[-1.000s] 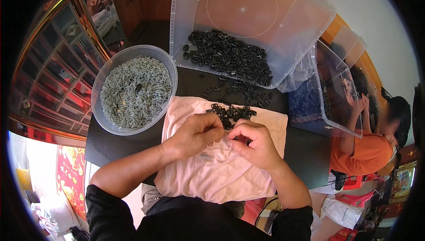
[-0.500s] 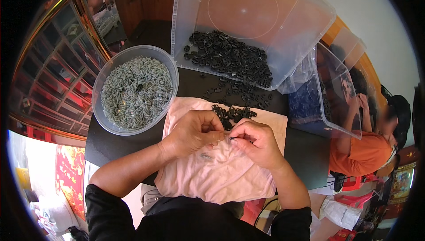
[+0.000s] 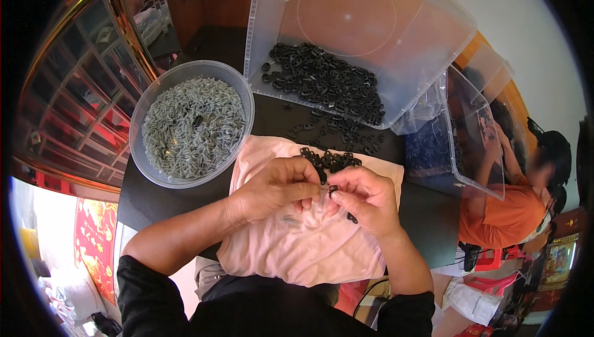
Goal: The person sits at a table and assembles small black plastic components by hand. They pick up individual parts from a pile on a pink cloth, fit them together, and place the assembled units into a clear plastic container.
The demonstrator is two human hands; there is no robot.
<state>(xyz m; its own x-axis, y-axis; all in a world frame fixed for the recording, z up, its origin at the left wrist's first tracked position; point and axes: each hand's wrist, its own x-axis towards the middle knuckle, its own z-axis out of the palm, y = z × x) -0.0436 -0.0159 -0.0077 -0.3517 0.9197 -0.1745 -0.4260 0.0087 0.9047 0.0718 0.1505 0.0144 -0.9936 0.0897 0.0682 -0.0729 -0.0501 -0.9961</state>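
Note:
My right hand [image 3: 369, 202] pinches a small black plastic cord-lock piece [image 3: 333, 190] between thumb and fingers. Close beside it, my left hand [image 3: 278, 190] is closed in a pinch, its fingertips almost meeting the right ones; what they hold is too small to make out. Both hands are over a pink cloth [image 3: 272, 256]. Another black piece [image 3: 352, 217] shows partly at the edge of my right palm. Just beyond my fingers, a small heap of black plastic pieces [image 3: 334, 160] lies on the cloth.
A round clear tub [image 3: 137, 154] of small grey spring-like pieces [image 3: 198, 133] stands left on the dark table [image 3: 427, 213]. A clear bin [image 3: 346, 15] on its side spills black pieces [image 3: 334, 80]. At right are another clear bin [image 3: 456, 151] and a person in orange [image 3: 507, 219].
My right fingers have turned the black piece, and more of it shows above the thumb. Another black piece has come into sight beside the right palm. The whole view has shifted slightly.

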